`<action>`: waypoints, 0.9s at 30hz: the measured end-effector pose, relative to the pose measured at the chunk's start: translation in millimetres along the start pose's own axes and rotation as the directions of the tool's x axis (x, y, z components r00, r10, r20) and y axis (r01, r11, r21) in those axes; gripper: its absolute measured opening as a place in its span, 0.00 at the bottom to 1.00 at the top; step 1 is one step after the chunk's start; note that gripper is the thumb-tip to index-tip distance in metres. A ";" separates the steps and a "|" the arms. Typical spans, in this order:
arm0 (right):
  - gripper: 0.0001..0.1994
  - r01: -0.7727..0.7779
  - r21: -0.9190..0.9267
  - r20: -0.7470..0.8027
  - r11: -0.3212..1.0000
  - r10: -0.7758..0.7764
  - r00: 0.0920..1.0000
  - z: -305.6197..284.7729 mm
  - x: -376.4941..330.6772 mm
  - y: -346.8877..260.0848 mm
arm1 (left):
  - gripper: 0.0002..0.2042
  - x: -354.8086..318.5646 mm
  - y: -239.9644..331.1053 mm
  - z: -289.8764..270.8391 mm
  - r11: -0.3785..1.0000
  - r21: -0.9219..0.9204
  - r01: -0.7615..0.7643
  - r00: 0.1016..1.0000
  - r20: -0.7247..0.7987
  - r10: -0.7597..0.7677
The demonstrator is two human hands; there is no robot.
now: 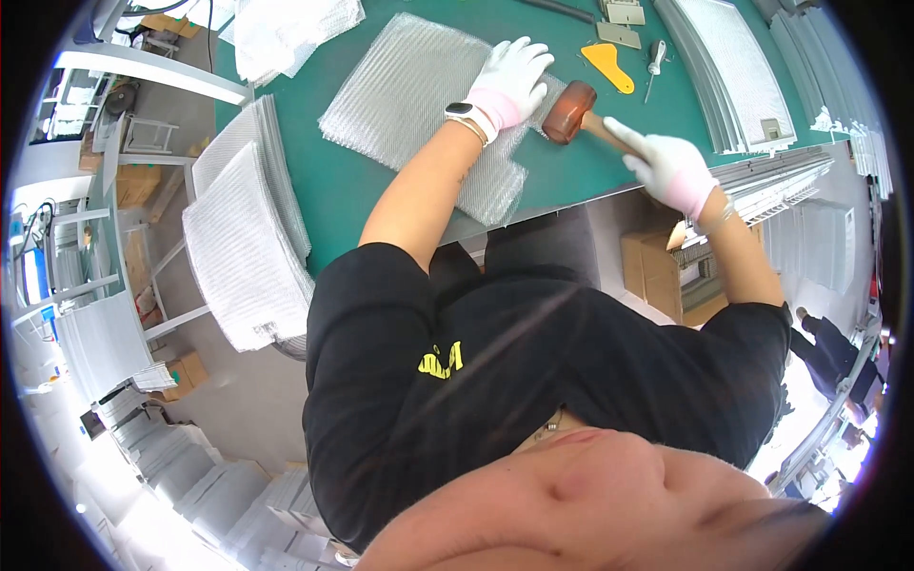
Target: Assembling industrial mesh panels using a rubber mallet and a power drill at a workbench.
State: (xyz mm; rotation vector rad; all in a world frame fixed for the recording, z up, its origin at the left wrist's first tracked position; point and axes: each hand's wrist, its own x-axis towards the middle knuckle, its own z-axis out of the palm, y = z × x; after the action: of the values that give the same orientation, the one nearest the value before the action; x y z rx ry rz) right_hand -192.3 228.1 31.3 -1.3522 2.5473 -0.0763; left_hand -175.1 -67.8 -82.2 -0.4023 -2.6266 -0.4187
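Note:
A silver ribbed mesh sheet (405,86) with a stepped edge lies on the green tabletop (328,205). My left hand (509,84), in a white and pink glove, rests on it palm down with fingers stretched out. In my right hand (674,174), also gloved, is the wooden handle of a mallet (569,112) with a reddish-brown translucent head. The mallet head is beside the sheet's right edge; whether it touches the sheet I cannot tell.
Beyond the mallet are a yellow scraper (607,67), a screwdriver (656,59) and small flat grey plates (619,35). Stacked mesh panels (738,71) are at the right, more mesh sheets (243,238) at the left edge. Below the table stands a cardboard box (651,274).

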 end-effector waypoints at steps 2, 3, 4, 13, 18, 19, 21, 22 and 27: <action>0.32 0.034 0.144 -0.046 0.989 -0.028 0.999 -19.8 -2.6 3.2 | 0.21 1.0 1.1 -1.3 1.000 0.008 -0.015 0.999 -0.047 0.016; 0.33 0.072 0.218 -0.097 0.973 -0.052 0.994 -29.8 -6.4 0.2 | 0.21 0.4 0.0 -3.7 1.000 0.009 -0.014 0.999 -0.052 0.015; 0.34 0.111 0.285 -0.147 0.952 -0.071 0.987 -40.9 -13.1 -2.4 | 0.20 1.2 1.3 -8.5 0.998 -0.045 -0.044 0.999 -0.027 0.043; 0.18 0.093 0.110 -0.147 0.990 -0.077 0.986 -123.7 -8.7 -2.3 | 0.18 -0.8 -5.1 -4.3 0.991 -0.095 -0.093 0.996 -0.026 0.091; 0.16 0.229 0.460 -0.576 0.858 0.091 0.813 -82.3 44.8 13.9 | 0.19 -0.7 -0.5 -9.7 0.993 -0.109 -0.050 0.999 -0.003 0.050; 0.18 0.382 0.617 -0.634 0.688 0.147 0.759 -53.9 57.3 25.1 | 0.18 2.3 5.0 -13.6 0.990 -0.135 -0.030 0.999 0.034 0.035; 0.17 0.372 0.809 -0.546 0.454 0.348 0.762 0.0 78.7 20.1 | 0.16 2.2 7.1 -15.8 0.988 -0.153 0.001 0.998 0.069 0.010; 0.13 0.167 0.816 -0.424 0.554 0.376 0.824 24.1 80.8 16.1 | 0.16 1.0 7.2 -15.2 0.989 -0.150 0.000 0.999 0.052 0.008; 0.05 0.472 0.873 -0.484 0.120 0.319 0.815 48.6 92.9 -3.1 | 0.15 -1.8 4.0 -17.9 0.985 -0.167 0.039 0.997 0.075 -0.027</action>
State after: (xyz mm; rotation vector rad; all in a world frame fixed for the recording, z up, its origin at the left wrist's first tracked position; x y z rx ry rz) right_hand -227.5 153.6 -33.6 -0.7991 1.7289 -2.1574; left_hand -165.3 -70.9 -66.8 -0.4361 -2.6800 -0.6517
